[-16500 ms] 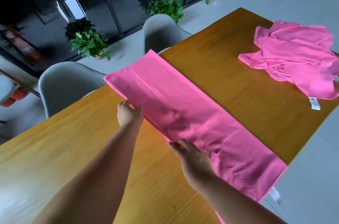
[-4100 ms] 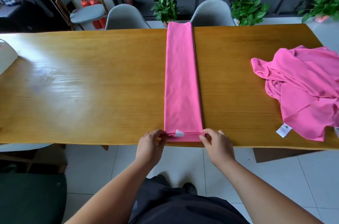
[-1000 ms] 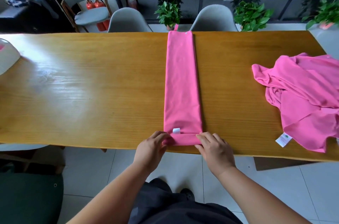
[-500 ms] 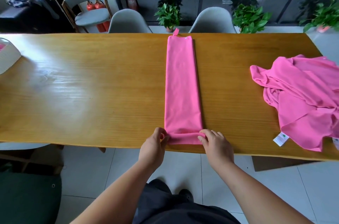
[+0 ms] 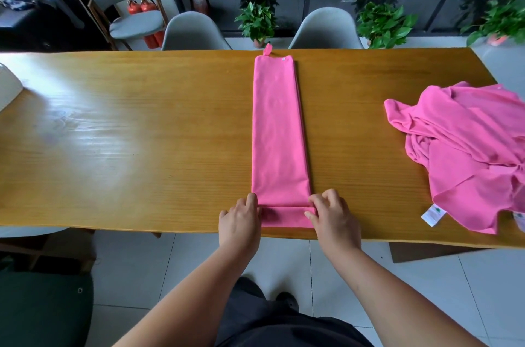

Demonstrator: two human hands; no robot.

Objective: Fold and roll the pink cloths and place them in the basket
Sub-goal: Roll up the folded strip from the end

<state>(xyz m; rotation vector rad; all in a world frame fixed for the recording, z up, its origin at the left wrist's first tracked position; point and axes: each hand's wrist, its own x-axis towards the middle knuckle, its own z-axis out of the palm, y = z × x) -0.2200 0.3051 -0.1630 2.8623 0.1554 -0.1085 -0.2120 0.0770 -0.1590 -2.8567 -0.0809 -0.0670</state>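
Folded pink cloth (image 5: 277, 131): a long narrow strip lying flat across the wooden table (image 5: 127, 133), with its hanging loop (image 5: 267, 50) at the far edge.
Rolled end (image 5: 287, 217): the near end, turned over at the table's near edge.
Left hand (image 5: 240, 221): curled fingers grip the roll's left end.
Right hand (image 5: 333, 219): curled fingers and thumb grip its right end.
Pile of pink cloths (image 5: 468, 153): crumpled, on the table's right, well apart.
White basket (image 5: 8, 88): only a corner shows, far left.
Grey chairs (image 5: 324, 30): beyond the table.
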